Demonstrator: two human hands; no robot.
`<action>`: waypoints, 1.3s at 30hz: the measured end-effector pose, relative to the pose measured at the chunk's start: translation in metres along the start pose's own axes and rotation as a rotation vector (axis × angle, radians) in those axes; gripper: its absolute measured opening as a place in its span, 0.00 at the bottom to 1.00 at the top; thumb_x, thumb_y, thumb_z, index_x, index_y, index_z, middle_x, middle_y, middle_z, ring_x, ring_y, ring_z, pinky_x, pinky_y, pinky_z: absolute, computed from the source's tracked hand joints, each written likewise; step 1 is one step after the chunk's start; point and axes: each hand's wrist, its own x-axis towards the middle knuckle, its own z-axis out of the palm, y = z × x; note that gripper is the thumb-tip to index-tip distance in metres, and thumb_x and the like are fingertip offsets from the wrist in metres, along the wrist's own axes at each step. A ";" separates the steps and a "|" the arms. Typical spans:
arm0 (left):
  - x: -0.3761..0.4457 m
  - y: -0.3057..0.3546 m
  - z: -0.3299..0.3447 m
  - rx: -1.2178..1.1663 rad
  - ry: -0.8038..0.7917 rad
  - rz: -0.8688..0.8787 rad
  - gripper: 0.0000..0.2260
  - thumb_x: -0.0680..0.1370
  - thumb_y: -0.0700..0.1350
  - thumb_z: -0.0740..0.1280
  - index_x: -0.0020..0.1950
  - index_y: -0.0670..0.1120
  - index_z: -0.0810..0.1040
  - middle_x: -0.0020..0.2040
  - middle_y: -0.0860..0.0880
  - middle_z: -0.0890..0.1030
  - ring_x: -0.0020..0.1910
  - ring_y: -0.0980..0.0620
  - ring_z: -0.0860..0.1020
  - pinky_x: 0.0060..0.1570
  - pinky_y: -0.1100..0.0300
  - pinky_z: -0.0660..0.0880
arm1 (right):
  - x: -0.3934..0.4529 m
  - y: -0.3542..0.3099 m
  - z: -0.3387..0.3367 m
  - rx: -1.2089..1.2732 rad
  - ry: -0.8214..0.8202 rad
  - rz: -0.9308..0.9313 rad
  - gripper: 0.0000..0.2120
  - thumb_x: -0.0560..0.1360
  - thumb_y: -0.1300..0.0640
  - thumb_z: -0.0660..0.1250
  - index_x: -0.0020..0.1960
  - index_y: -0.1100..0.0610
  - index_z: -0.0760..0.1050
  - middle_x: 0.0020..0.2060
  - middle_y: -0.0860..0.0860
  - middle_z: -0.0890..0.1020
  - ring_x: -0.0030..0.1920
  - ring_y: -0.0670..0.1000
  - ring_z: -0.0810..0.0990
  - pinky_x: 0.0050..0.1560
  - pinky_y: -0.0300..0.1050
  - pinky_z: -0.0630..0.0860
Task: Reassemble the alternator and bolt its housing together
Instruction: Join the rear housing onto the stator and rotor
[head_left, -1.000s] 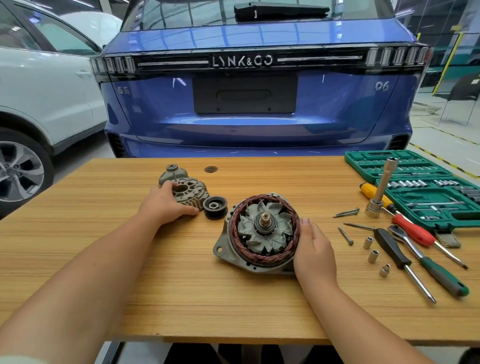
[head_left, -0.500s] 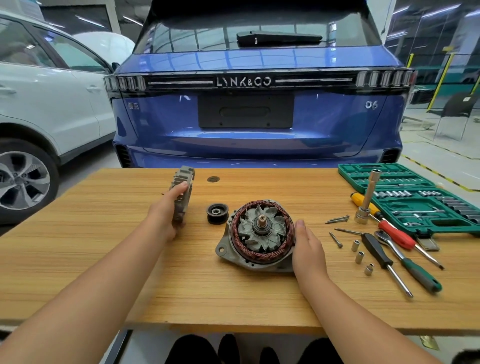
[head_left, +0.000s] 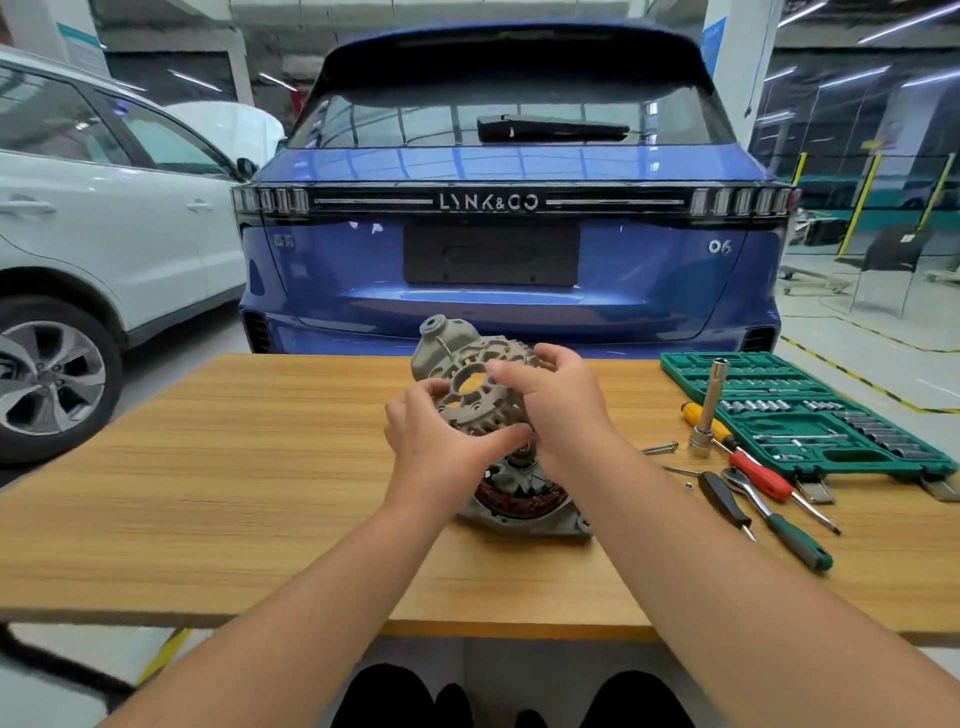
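Gripping end cover (head_left: 470, 387), both hands (head_left: 498, 415)

View: one wide-angle head-worn camera; no second view shared the scene.
Position: it sat above the near edge of a wooden table (head_left: 208, 493), at the person's head.
Direction: it faced forward and slightly down, toward the rear of a blue car (head_left: 509, 260) beyond the table.
Nearness: both forearms ran up from the bottom edge, close to the lens.
Lens effect: straight lines bowed near the frame's edges.
Edges: a white car (head_left: 104, 234) stood left, a green socket case (head_left: 810, 415) right.
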 end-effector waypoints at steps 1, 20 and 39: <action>-0.005 0.001 0.002 0.011 -0.003 0.019 0.44 0.51 0.72 0.74 0.62 0.62 0.61 0.60 0.59 0.60 0.67 0.55 0.61 0.61 0.54 0.68 | 0.000 0.002 -0.003 0.030 0.047 -0.007 0.29 0.69 0.61 0.78 0.67 0.53 0.72 0.56 0.53 0.80 0.52 0.57 0.84 0.49 0.55 0.85; 0.013 -0.001 -0.021 -0.990 -0.064 -0.353 0.13 0.86 0.45 0.64 0.69 0.41 0.74 0.58 0.37 0.85 0.58 0.37 0.85 0.62 0.34 0.78 | 0.032 0.010 -0.039 -0.062 -0.087 -0.076 0.17 0.72 0.64 0.77 0.58 0.57 0.77 0.53 0.55 0.83 0.42 0.50 0.87 0.43 0.47 0.84; 0.010 -0.041 0.011 -0.827 -0.063 -0.341 0.09 0.82 0.55 0.67 0.61 0.55 0.77 0.49 0.50 0.89 0.45 0.51 0.88 0.33 0.60 0.82 | 0.050 0.057 -0.049 -0.389 0.062 -0.267 0.02 0.78 0.54 0.71 0.50 0.48 0.81 0.47 0.47 0.85 0.48 0.48 0.84 0.53 0.54 0.83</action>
